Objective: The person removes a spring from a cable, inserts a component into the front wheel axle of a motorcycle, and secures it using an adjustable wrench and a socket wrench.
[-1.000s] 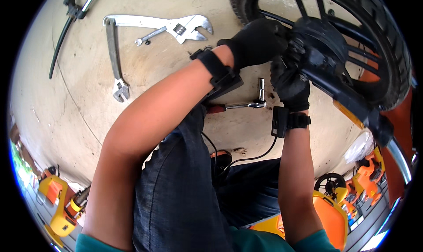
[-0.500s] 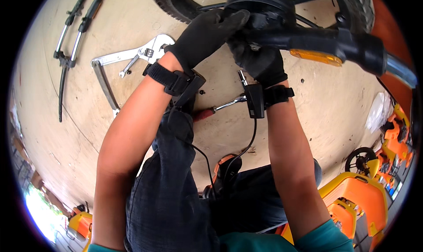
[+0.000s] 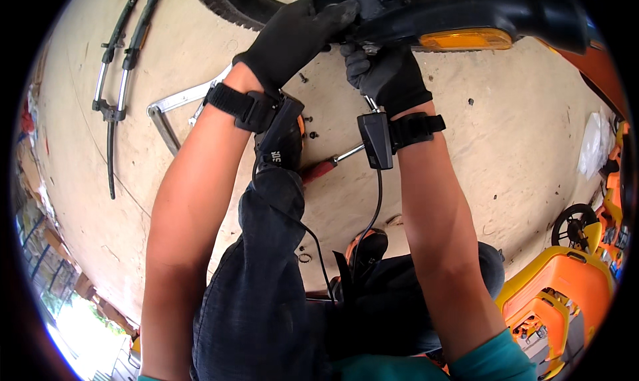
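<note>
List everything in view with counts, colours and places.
Tyre: one, black, top
Hub: one, black, top
Fork leg: one, black, top right
Reflector: one, orange, top right
Fork tubes: two, black and silver, left
Tool handles: two, silver and grey, left
Hand tool: one, red and silver, centre
Bolts: several, dark, centre
Bag: one, whitish, right
Wheel: one, black, right
Panels: several, orange and yellow, right
Wrist devices: two, black, centre
Shoes: two, black and orange, centre
Jeans: one pair, blue, bottom
Left hand: one, black-gloved, at hub
Right hand: one, black-gloved, under fork leg

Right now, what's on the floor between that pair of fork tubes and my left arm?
The head view shows silver and grey wrenches there, partly hidden by your left arm.
</note>
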`<act>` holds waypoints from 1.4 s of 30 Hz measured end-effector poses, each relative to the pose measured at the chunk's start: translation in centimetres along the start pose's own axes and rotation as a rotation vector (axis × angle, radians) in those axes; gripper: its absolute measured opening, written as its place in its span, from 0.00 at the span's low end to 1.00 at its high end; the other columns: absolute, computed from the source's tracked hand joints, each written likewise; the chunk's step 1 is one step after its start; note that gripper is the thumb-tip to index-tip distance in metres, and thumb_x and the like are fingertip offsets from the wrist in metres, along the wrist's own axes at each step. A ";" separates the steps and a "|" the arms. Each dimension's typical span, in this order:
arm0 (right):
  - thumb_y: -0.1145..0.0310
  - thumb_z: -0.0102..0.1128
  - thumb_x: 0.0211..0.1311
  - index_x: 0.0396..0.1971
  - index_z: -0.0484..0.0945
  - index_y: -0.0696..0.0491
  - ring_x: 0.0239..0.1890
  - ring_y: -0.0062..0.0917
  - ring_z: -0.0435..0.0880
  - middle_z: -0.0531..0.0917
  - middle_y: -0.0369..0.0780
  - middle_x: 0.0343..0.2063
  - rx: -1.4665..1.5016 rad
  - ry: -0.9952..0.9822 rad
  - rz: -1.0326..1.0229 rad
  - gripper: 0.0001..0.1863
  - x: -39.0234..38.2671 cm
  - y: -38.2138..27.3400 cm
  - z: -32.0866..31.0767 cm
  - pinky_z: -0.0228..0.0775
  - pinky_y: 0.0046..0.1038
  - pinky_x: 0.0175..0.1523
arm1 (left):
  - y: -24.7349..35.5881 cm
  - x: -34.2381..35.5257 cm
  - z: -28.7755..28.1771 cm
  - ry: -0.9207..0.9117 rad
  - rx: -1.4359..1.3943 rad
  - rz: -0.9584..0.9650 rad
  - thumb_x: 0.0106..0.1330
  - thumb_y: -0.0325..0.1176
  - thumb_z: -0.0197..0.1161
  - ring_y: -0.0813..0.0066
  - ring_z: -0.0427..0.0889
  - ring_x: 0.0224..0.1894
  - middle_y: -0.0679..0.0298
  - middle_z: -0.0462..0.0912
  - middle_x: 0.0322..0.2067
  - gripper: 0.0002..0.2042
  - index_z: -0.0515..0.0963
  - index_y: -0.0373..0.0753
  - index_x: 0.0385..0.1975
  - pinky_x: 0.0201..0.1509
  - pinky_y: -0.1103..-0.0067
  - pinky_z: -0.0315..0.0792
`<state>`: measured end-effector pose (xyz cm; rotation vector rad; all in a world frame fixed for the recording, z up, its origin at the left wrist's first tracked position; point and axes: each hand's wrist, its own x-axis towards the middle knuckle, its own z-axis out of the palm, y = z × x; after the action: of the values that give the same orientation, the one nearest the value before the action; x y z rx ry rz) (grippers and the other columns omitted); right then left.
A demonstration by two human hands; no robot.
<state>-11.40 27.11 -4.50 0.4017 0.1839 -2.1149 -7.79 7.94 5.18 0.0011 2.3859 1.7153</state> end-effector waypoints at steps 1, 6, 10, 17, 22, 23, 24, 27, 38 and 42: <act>0.53 0.45 0.68 0.44 0.74 0.54 0.32 0.24 0.76 0.78 0.39 0.33 -0.007 -0.019 0.063 0.19 0.0 0.1 0.1 0.67 0.19 0.31 | -0.1 0.3 -0.2 0.027 0.092 0.155 0.67 0.48 0.57 0.76 0.80 0.35 0.60 0.82 0.33 0.21 0.78 0.35 0.46 0.41 0.79 0.74; 0.54 0.53 0.62 0.45 0.74 0.57 0.24 0.17 0.66 0.74 0.37 0.29 -0.108 0.072 -0.047 0.21 -0.3 0.4 0.5 0.61 0.18 0.30 | 3.1 -0.6 -1.1 0.003 -0.189 -0.083 0.66 0.37 0.58 0.70 0.80 0.39 0.58 0.81 0.36 0.13 0.76 0.34 0.42 0.43 0.74 0.74; 0.52 0.55 0.63 0.55 0.68 0.60 0.28 0.18 0.70 0.75 0.42 0.35 -0.255 0.056 0.042 0.30 -1.4 -0.2 2.2 0.66 0.18 0.33 | -4.6 -6.9 -6.6 0.190 0.143 0.229 0.69 0.31 0.54 0.75 0.81 0.40 0.62 0.79 0.39 0.13 0.76 0.35 0.50 0.46 0.80 0.76; 0.55 0.49 0.68 0.54 0.70 0.60 0.33 0.22 0.78 0.79 0.42 0.37 -0.528 0.411 -0.175 0.25 -4.4 1.3 3.2 0.72 0.21 0.36 | -13.9 -14.3 -8.4 0.404 0.160 -0.609 0.61 0.36 0.61 0.77 0.78 0.26 0.62 0.80 0.24 0.11 0.80 0.35 0.35 0.32 0.78 0.71; 0.54 0.58 0.63 0.38 0.77 0.56 0.24 0.20 0.79 0.82 0.38 0.26 -0.947 0.746 0.306 0.18 -12.6 4.2 -2.7 0.70 0.23 0.29 | -12.7 -12.8 -5.1 0.247 0.001 -0.460 0.61 0.38 0.61 0.74 0.79 0.28 0.61 0.81 0.24 0.11 0.79 0.35 0.32 0.36 0.76 0.72; 0.54 0.59 0.63 0.38 0.77 0.56 0.25 0.21 0.80 0.82 0.38 0.26 -0.817 0.766 0.416 0.19 -14.0 6.0 -4.6 0.72 0.24 0.30 | -12.3 -12.2 -4.6 0.240 0.005 -0.449 0.61 0.38 0.61 0.74 0.80 0.29 0.61 0.82 0.25 0.11 0.79 0.35 0.32 0.36 0.76 0.72; 0.53 0.60 0.62 0.38 0.77 0.56 0.26 0.22 0.81 0.82 0.38 0.26 -0.683 0.781 0.528 0.19 -14.7 8.6 -5.3 0.74 0.25 0.31 | -12.1 -11.9 -4.3 0.237 0.011 -0.444 0.61 0.39 0.61 0.73 0.80 0.29 0.60 0.82 0.25 0.12 0.79 0.35 0.32 0.37 0.76 0.72; 0.54 0.60 0.63 0.38 0.77 0.56 0.30 0.25 0.82 0.82 0.40 0.29 -0.637 0.919 0.289 0.18 -14.0 13.8 -4.9 0.78 0.28 0.39 | -11.2 -11.4 -4.2 0.118 0.099 -0.397 0.61 0.40 0.62 0.68 0.80 0.31 0.57 0.83 0.27 0.14 0.79 0.33 0.34 0.39 0.74 0.72; 0.60 0.60 0.63 0.41 0.79 0.55 0.32 0.23 0.83 0.84 0.38 0.32 -0.596 0.721 0.420 0.14 -13.0 9.2 -7.2 0.77 0.25 0.39 | -13.5 -16.2 -10.5 0.045 -0.343 -0.313 0.70 0.33 0.53 0.76 0.80 0.41 0.63 0.82 0.42 0.13 0.78 0.35 0.48 0.47 0.79 0.73; 0.63 0.60 0.63 0.36 0.81 0.55 0.32 0.22 0.83 0.84 0.37 0.30 -0.829 0.939 0.379 0.11 -15.7 5.7 -4.9 0.76 0.23 0.38 | -5.8 -15.7 -8.9 0.259 -0.223 -0.585 0.68 0.37 0.57 0.81 0.79 0.31 0.65 0.81 0.29 0.10 0.79 0.38 0.38 0.38 0.84 0.74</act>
<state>2.35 37.75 -3.40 0.8001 1.3436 -1.1842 6.79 -4.14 5.05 -0.9032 2.0334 1.7345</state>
